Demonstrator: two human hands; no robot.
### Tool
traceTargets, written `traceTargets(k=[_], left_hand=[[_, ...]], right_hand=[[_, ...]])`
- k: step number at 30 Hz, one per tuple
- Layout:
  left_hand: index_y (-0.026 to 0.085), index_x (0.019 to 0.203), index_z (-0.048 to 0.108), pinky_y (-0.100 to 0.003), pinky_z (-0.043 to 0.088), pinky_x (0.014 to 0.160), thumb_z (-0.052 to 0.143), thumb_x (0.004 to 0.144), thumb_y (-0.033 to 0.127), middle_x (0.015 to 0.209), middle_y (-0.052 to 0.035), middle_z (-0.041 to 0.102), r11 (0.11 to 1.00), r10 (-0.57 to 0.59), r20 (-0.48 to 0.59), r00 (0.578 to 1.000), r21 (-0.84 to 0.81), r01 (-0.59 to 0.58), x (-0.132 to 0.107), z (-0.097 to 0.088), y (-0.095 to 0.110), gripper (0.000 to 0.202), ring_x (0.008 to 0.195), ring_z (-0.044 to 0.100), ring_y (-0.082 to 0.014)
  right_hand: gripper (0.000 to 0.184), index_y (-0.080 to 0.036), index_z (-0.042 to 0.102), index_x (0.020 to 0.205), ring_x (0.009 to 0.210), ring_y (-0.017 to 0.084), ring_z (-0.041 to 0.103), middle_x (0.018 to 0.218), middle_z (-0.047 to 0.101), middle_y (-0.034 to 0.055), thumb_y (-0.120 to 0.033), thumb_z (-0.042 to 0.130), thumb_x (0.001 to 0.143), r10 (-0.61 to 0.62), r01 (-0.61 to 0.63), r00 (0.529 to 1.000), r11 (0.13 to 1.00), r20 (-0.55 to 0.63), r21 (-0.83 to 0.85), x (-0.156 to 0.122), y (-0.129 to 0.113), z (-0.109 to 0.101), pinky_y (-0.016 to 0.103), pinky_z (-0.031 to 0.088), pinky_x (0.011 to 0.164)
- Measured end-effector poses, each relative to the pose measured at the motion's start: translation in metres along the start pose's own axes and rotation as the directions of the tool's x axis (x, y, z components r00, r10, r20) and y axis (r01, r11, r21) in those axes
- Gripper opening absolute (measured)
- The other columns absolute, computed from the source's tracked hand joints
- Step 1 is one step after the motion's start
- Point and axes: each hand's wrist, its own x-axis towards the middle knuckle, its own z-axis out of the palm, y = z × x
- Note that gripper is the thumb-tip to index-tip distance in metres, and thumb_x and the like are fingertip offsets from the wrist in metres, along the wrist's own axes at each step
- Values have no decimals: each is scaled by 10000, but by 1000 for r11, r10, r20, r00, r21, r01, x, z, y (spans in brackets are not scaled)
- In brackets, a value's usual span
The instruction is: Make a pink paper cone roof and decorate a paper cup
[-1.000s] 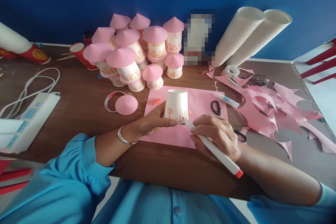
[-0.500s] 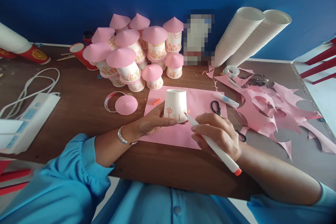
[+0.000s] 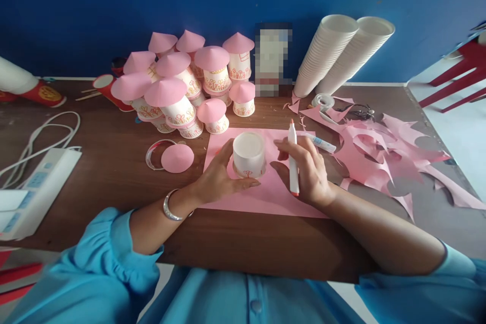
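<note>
A white paper cup (image 3: 249, 154) stands upside down on a pink paper sheet (image 3: 266, 195), with small orange drawings near its rim. My left hand (image 3: 220, 174) curls around the cup's left side and holds it. My right hand (image 3: 304, 169) is just right of the cup and grips a white marker (image 3: 292, 162) upright, its tip pointing away from me and clear of the cup. A pink paper cone (image 3: 177, 157) lies on the table left of the sheet.
Several cups with pink cone roofs (image 3: 190, 81) are piled behind. Two leaning stacks of white cups (image 3: 334, 50) stand at back right. Pink paper offcuts (image 3: 383, 152), a glue stick (image 3: 322, 143) and tape (image 3: 322, 101) lie right. A power strip (image 3: 34, 187) sits left.
My right hand lifted the marker's tip off the cup and swung the marker upright. The cup was turned and now sits flatter under my left hand. The camera shifted slightly.
</note>
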Motion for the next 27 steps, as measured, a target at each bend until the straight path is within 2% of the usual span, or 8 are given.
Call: traceTargets(k=[4,9,15,17,20,22,24,27], left_hand=[[232,1340,526,-537,547,1060,894,787,372,1335,-120,669,957,99,17,995,272,-100,2,0,-3,678,1255,628,-335],[210,1352,516,-592,518,1091,924,746,337,1337,-145,656,912,130,132,983,374,-170,4,6,-13,742,1286,606,-378],[235,1514,422,-606,454,1180,937,673,595,1492,-198,567,926,184,172,968,300,-229,5,-21,1,1050,1413,523,-409],[250,1499,448,-522,527,1107,896,741,588,1479,-177,589,950,159,153,975,245,-193,6,-37,6,942,1387,555,-369],[228,1348,571,-400,575,970,714,959,447,1229,-109,718,954,116,45,992,275,-124,9,-53,5,470,1127,690,-248],[210,1196,640,-363,568,865,672,982,387,1064,-74,729,887,74,-7,997,457,-63,10,-57,0,280,963,696,-220],[204,1030,675,-343,536,745,665,976,385,977,-65,710,771,4,17,1000,637,-14,11,-57,-6,189,879,677,-227],[205,883,676,-332,489,666,615,1001,350,933,-69,704,680,-71,84,994,733,-13,10,-52,-13,197,837,667,-237]], right_hand=[[490,-267,480,1509,789,232,636,955,626,67,-238,583,1031,89,-89,996,996,24,4,4,3,0,383,583,696],[395,-270,511,1438,831,223,641,1034,643,74,-209,517,1047,169,-169,985,985,-26,25,3,10,2,402,599,757],[434,-252,510,1460,820,212,641,1080,647,77,-254,575,1031,181,-180,983,982,-6,60,0,17,8,378,591,727],[437,-248,517,1467,844,221,642,1089,650,84,-251,568,1033,187,-187,982,980,-7,64,-1,19,9,373,586,714],[439,-251,541,1478,862,229,646,1045,654,76,-254,562,1040,171,-169,985,983,-18,76,-1,20,8,370,584,711],[428,-246,576,1468,830,225,639,1024,667,78,-273,569,1041,142,-139,989,986,-33,89,0,19,6,370,579,692],[384,-237,635,1416,788,215,627,1027,693,87,-300,576,1042,126,-118,990,986,-59,120,2,17,4,377,573,680],[251,-225,727,1225,755,196,640,981,736,78,-323,587,1040,241,-218,969,941,-61,259,7,13,0,383,575,699]])
